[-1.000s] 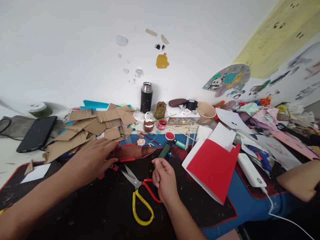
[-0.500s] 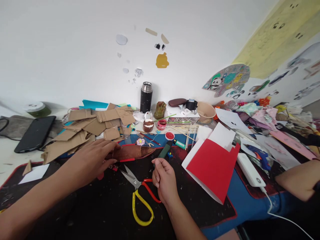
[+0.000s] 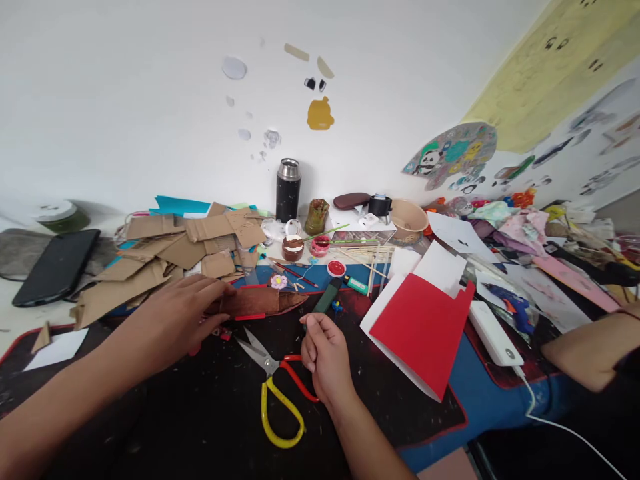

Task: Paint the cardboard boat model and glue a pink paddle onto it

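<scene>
The left hand [image 3: 175,320] lies flat and unclenched on the brown painted cardboard strip [image 3: 255,301] at the black mat's [image 3: 200,413] far edge; the right hand [image 3: 323,353] pinches the dark green marker-like tool [image 3: 327,298]; steady downward pressure would likely stop the strip sliding.

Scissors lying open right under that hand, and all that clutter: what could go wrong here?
The scissors lie open, blades pointing toward the left hand, so a careless sweep might nick a finger. The right hand rests against their red handle and could knock them. The left hand presses the brown painted piece; if its paint is wet, which I cannot tell, it may smear. Open paint pots stand among loose sticks and might tip.
</scene>
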Demonstrator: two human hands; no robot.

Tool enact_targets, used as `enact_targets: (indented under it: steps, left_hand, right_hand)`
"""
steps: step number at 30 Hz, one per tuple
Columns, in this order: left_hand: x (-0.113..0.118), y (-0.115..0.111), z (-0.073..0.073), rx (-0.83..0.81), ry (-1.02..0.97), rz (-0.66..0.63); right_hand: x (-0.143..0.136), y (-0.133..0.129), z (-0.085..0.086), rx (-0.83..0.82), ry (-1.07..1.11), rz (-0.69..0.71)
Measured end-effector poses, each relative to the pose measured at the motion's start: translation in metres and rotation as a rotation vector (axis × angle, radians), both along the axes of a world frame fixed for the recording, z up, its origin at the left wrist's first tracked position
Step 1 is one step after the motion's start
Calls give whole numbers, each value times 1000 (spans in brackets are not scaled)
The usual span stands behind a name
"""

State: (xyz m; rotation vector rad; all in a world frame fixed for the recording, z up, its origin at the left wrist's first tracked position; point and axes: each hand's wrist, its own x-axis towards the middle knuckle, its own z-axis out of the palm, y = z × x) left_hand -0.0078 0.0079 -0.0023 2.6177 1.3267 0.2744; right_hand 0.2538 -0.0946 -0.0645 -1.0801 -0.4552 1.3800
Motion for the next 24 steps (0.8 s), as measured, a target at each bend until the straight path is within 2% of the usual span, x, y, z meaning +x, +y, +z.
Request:
enact_targets:
  steps: [10, 16, 24]
  left_hand:
    - [-1, 0, 3, 22, -78, 5]
    - [0, 4, 8, -25, -65, 33]
    - [-9, 15, 5, -66, -49, 82]
  right_hand:
    - [1, -1, 0, 0, 3, -3]
    - [0, 0, 1, 1, -11, -2]
    - [-5, -1, 0, 18, -150, 85]
